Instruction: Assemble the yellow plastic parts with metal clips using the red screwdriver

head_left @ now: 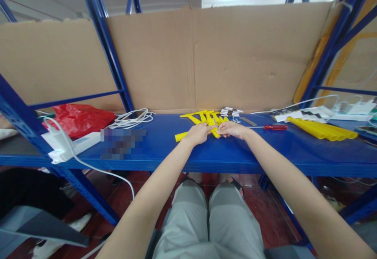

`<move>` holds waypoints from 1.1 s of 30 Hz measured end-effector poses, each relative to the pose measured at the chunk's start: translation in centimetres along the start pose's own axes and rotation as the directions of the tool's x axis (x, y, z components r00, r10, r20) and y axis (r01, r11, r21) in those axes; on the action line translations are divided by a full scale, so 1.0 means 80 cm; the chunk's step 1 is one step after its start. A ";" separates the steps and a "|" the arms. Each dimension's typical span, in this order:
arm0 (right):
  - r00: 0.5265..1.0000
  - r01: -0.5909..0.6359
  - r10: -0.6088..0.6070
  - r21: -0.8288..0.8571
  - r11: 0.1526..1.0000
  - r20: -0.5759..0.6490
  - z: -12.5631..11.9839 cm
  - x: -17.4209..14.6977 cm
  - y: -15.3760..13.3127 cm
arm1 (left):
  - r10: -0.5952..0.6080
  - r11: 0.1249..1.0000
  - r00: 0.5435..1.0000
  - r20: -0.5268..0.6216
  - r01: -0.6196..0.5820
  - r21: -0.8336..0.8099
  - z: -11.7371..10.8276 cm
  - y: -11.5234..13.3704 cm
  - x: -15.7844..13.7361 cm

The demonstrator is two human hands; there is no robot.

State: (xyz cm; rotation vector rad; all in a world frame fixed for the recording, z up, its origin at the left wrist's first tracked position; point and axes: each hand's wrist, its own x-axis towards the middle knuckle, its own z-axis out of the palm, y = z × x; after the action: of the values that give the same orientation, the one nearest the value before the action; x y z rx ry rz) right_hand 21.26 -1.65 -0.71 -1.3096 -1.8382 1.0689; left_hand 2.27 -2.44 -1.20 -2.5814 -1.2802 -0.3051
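from where i stand, both hands meet midway along the blue shelf (pixel 160 145), set in from its front edge. the right hand (pixel 231 129) has its fingertips pinched together on a slim greyish piece (pixel 215 122), over a yellow part (pixel 217 133). the left hand (pixel 199 133) lies just beside it, fingers curled, the index stretched toward the same spot; whether they clamp anything, i can't tell. a yellow tube (pixel 180 136) pokes out past the left hand, and more yellow pieces (pixel 202 114) are heaped behind, toward the back edge. near the right hand lies a red-handled screwdriver (pixel 275 127); a row of yellow tubes (pixel 323 130) rests toward the right end. a red bag (pixel 82 119) and white power strip (pixel 73 149) sit at the left end.
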 end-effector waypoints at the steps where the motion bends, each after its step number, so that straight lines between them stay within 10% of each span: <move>1: 1.000 0.001 -0.001 -0.002 1.000 0.011 -0.001 0.001 0.001 | 0.001 1.000 1.000 -0.003 -0.001 0.002 -0.001 0.000 0.000; 8: 0.996 -0.015 0.014 0.022 1.000 0.088 -0.007 0.003 0.005 | 0.011 1.000 1.000 -0.001 -0.011 -0.005 -0.008 0.004 -0.003; 13: 0.993 -0.076 0.075 -0.017 0.997 -0.088 -0.010 0.005 0.006 | 0.037 0.999 0.999 0.005 -0.037 0.004 -0.009 0.006 -0.003; 17: 0.866 -0.223 0.069 -0.258 0.940 -0.495 -0.031 0.010 0.016 | 0.033 0.999 0.999 -0.001 -0.033 0.005 -0.009 0.007 -0.003; 22: 0.708 -0.407 -0.032 -0.445 0.798 -0.706 -0.069 0.022 0.024 | 0.042 0.999 0.999 0.000 -0.042 0.014 -0.013 0.010 -0.004; 33: 0.801 -0.464 -0.096 -0.714 0.524 -0.591 -0.073 0.033 0.036 | 0.065 0.998 0.998 -0.007 -0.065 0.011 -0.012 0.012 -0.003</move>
State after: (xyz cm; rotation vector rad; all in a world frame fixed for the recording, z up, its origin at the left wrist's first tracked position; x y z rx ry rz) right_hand 26.64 2.84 -0.43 -2.1344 -1.7406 -0.3076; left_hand 2.81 -3.50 -0.51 -2.6040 -1.1887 -0.2944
